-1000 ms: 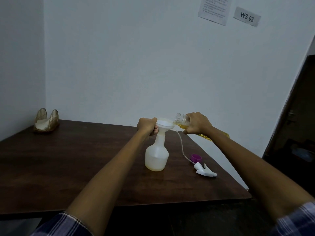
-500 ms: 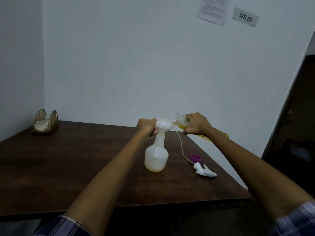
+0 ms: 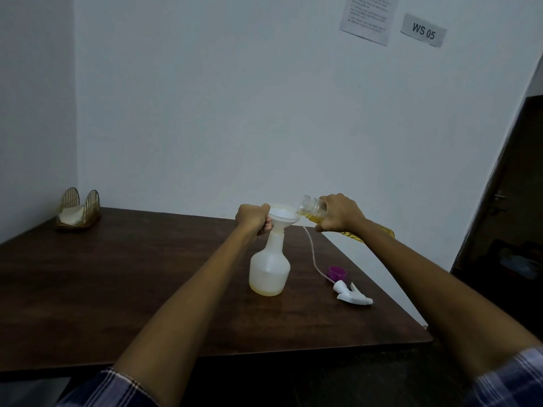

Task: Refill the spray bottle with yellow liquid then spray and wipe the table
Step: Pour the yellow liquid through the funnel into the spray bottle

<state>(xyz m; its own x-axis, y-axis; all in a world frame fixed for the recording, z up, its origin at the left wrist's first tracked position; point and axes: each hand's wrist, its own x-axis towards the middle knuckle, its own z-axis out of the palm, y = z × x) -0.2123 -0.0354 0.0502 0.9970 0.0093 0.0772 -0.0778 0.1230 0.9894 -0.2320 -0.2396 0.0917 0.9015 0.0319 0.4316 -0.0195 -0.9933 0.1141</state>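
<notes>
Two hands work over a dark worktop (image 3: 123, 289): the left hand (image 3: 252, 217) grips a white funnel (image 3: 283, 217) seated in the upright spray bottle (image 3: 269, 268), while the right hand (image 3: 338, 212) grasps a tilted jar (image 3: 313, 208) of yellow liquid at the funnel's rim. Just right of the bottle lie the sprayer head (image 3: 352, 295) and a purple cap (image 3: 337, 272).

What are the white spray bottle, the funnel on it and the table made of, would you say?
Spray bottle: probably translucent matte plastic; yellow liquid shows faintly through its base. Funnel: smooth opaque white, likely plastic. Table: dark brown with faint grain and a dull sheen, so wood or wood-look laminate; I cannot tell which.
</notes>
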